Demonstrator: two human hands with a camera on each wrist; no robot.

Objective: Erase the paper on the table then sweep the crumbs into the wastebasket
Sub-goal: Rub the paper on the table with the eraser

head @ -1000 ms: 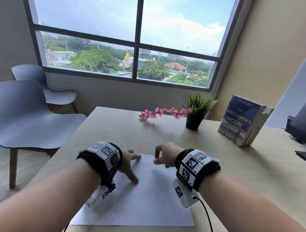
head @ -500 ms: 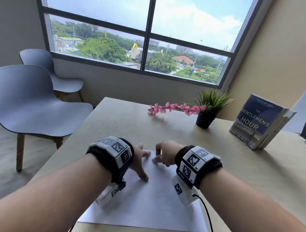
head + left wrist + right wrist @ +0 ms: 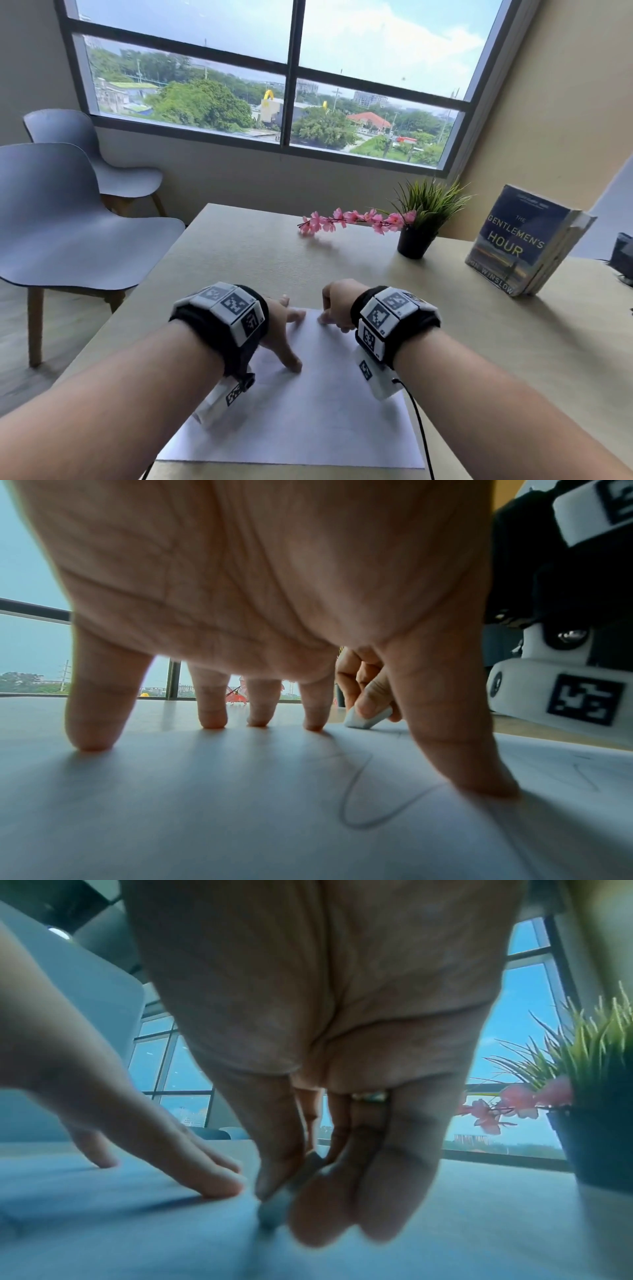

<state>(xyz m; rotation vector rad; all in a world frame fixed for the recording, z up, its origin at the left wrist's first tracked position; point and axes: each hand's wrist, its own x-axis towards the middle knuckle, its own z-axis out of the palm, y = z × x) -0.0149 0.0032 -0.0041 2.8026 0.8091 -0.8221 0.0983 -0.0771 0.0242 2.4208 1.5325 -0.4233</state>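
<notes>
One white paper [image 3: 308,411] flat on the worktop [image 3: 239,260], left hand [image 3: 281,329] pressing it with five spread straight fingertips, right hand [image 3: 337,305] pinching one white eraser [image 3: 366,718] against its far edge, two grey chairs [image 3: 61,222], one book [image 3: 524,240], one potted plant [image 3: 416,219].

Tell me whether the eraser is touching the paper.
Touching. In the left wrist view the eraser, pinched by the right hand, has its lower edge down on the paper with no gap beneath it.

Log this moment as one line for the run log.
step: erasing | left hand: fingers spread, pressing paper | right hand: pinching eraser on paper | pencil line remains
</notes>
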